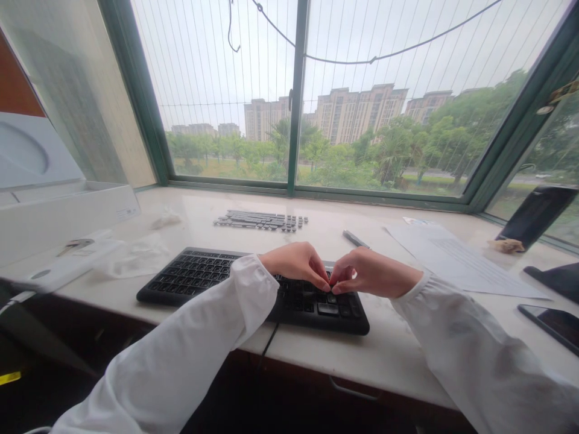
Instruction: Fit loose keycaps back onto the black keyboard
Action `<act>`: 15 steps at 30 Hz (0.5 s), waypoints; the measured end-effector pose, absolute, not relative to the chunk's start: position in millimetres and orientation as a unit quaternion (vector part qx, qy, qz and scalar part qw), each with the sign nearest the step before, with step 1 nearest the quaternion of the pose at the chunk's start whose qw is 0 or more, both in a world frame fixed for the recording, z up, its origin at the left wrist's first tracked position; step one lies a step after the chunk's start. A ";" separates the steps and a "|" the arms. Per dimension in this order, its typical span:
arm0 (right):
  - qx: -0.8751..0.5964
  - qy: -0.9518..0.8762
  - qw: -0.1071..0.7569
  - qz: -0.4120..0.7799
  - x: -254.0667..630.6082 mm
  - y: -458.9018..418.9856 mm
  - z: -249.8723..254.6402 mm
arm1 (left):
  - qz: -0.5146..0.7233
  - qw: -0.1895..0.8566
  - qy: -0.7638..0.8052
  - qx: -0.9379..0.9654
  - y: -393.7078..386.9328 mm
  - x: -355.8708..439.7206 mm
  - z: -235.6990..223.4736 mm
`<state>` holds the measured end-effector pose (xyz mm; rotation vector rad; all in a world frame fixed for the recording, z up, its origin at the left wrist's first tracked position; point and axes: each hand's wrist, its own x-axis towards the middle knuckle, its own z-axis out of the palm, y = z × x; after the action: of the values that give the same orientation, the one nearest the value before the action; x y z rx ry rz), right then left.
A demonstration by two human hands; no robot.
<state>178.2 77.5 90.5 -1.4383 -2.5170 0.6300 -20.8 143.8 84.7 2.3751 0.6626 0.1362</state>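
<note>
Over the right end of the black keyboard (pixel 212 280), near the bench's front edge, both my hands meet fingertip to fingertip. Left hand (pixel 296 264) comes in from the left, right hand (pixel 368 272) from the right, both curled with thumb and fingers pinched together at one spot just above the keys. Something small seems pinched between them, likely a keycap, but it's hidden by the fingers, can't tell for sure. Neither hand is open; both are closed to a tight pinch.

Keyboard's long axis runs left-right along the bench (pixel 389 349) front edge, slightly angled, cable dropping off the front. The pinch point sits directly above the keyboard's right-hand block, so the keys lie straight below both hands, equally near to each.

Farther back toward the window, mid-bench, a row of loose keycaps (pixel 261 220) lies laid out, well apart from my hands. A pen (pixel 355 239) lies just behind the right hand. Paper sheets (pixel 456 259) toward the right edge, a phone (pixel 552 322) at the right front corner, white box (pixel 63 211) at the left edge.
</note>
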 end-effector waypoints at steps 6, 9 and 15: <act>-0.489 -0.838 0.099 0.221 178.0 78.8 86.4 | 0.065 0.330 0.258 0.906 145.1 -19.7 80.3; -0.496 -0.826 0.114 0.242 179.4 79.2 85.1 | 0.074 0.334 0.274 0.899 146.6 -17.7 75.9; -0.486 -0.816 0.121 0.289 184.8 81.1 82.5 | 0.069 0.346 0.303 0.885 147.2 -14.9 69.9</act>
<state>184.8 81.1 82.5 -1.4204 -2.3827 0.8440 -14.9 147.2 69.9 2.2986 0.7863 0.1785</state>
